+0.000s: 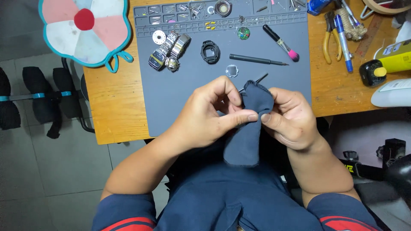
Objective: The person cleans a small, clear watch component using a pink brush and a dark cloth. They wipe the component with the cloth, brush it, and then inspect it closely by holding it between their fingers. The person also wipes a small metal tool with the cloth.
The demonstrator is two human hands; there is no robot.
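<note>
While both hands are meeting over the grey mat (171, 94) on the worktop (115, 107):
Left hand (209, 113): pinching the dark blue cloth (250, 128) closed between thumb and fingers.
Right hand (289, 117): gripping the cloth's other side.
Cloth: hanging folded toward the lap; any part inside is hidden.
Technique: I judge that rubbing gently with small, even strokes is working best.
Nearby: steel watches (169, 52), black watch case (210, 51).

A wooden table (115, 107) carries a grey mat (171, 98). On the mat lie two metal watches (169, 52), a black watch case (210, 51), a screwdriver (258, 60), a pink-tipped brush (280, 42) and a round disc (159, 37). Yellow pliers (329, 36), a blue pen (343, 40) and a yellow bottle (385, 64) lie on the wood beside the mat.
</note>
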